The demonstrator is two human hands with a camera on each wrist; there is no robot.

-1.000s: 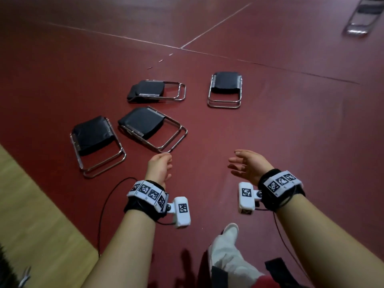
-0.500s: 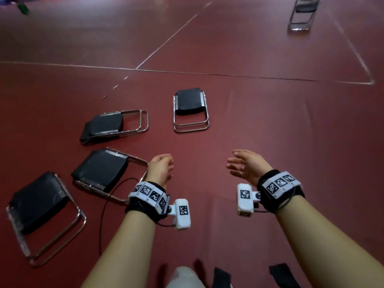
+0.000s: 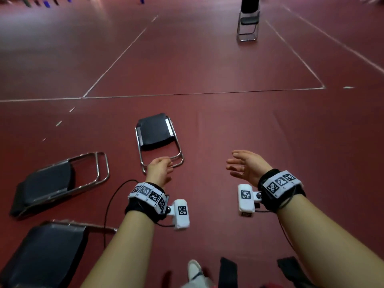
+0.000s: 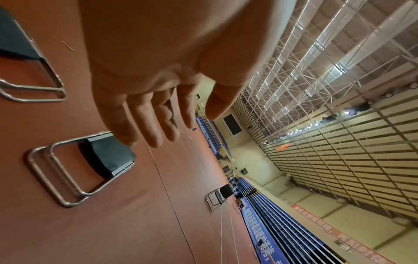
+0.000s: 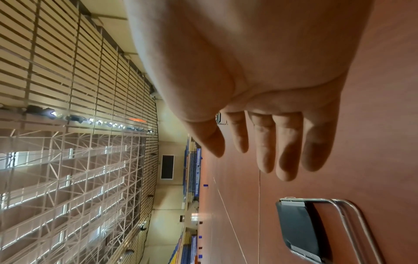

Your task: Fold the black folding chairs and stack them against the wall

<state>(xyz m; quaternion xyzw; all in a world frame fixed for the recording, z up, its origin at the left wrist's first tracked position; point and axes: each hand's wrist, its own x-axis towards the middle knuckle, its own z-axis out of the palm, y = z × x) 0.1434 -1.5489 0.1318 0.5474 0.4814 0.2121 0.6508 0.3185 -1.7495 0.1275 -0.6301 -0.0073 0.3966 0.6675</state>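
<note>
The person stands on the red floor [image 3: 249, 132] of a big sports hall, with both arms stretched forward and both hands holding nothing. The left hand [image 3: 159, 171] has its fingers loose and only a little bent; the right hand [image 3: 245, 165] is relaxed with fingers spread, palm turned inward.

Three folded black chairs lie flat near the person. The nearest folded chair [image 3: 156, 138] is at about 12 o'clock from the left hand, and in the head view the hand overlaps the chrome foot loop, though I cannot tell if it touches; probably it hovers above. This chair's long axis runs away from the person, from 6 to 12 o'clock, with the leg loop at the near end. The second folded chair [image 3: 58, 181] lies at 9 o'clock, and the third folded chair [image 3: 45, 252] at about 7 o'clock. Far away at 1 o'clock one standing chair [image 3: 248, 21] is not yet folded.

I judge the left hand is clearly nearer to the near chair's loop; the right hand is at 3 o'clock from it, well apart.
</note>
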